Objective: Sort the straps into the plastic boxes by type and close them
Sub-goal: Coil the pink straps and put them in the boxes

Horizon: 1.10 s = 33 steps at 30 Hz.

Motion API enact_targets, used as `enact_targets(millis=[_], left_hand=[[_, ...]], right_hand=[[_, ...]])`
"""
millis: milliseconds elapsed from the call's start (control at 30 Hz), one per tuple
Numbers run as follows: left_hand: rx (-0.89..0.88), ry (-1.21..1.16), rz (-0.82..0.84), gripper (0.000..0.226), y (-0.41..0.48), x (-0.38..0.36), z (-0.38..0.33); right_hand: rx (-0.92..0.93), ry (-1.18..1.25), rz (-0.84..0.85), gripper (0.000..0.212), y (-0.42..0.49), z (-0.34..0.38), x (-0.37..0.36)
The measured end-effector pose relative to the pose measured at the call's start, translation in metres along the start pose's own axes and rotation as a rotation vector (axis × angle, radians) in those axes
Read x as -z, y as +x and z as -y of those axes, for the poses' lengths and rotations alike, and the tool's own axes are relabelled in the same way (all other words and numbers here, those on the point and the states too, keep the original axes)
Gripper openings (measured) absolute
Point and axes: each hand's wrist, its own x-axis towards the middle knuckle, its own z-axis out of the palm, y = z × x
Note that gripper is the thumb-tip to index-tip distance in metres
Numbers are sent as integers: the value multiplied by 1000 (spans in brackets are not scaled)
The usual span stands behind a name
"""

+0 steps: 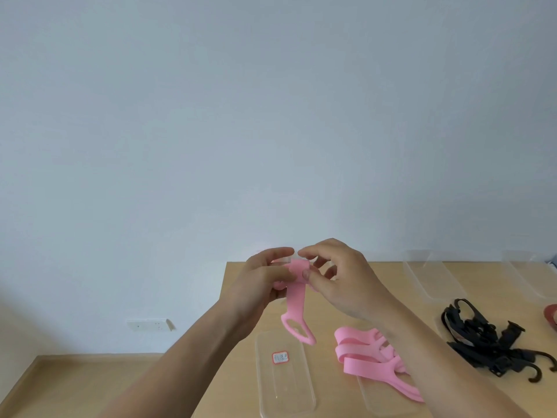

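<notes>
Both hands are raised above the table's left edge with one pink strap (295,300) between them. My left hand (265,279) grips its folded upper end, and my right hand (334,279) pinches the same fold from the right. The strap's looped tail hangs down over a clear plastic box (284,384) bearing a small label. More pink straps (364,354) lie piled over a second clear box (379,399), partly behind my right forearm. A heap of black straps (488,339) lies to the right.
Two more clear plastic pieces, boxes or lids, sit at the table's far edge (431,279) and far right (530,273). A red object (551,316) shows at the right border. The wooden table (346,402) ends at left; floor and a wall socket (150,324) lie beyond.
</notes>
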Motion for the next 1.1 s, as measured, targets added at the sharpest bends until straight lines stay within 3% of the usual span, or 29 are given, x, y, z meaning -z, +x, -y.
enact_targets(millis=[67, 200, 367, 467, 800, 933, 1100], left_hand=[[-2, -1, -7, 70, -2, 0, 1], [45, -160, 7, 69, -6, 0, 3], [50, -167, 91, 49, -12, -6, 5], [76, -160, 104, 37, -15, -9, 10], [90, -185, 122, 29, -18, -16, 15], [65, -152, 82, 30, -17, -19, 16], [52, -171, 44, 33, -17, -20, 18]], right_hand=[[-6, -28, 65, 23, 1, 1, 1], [12, -28, 9, 26, -1, 6, 4], [23, 47, -125, 11, -2, 7, 7], [2, 60, -186, 13, -1, 6, 7], [265, -259, -363, 28, -13, -11, -6], [306, -304, -369, 35, -17, -15, -11], [303, -280, -314, 27, -23, -12, -9]])
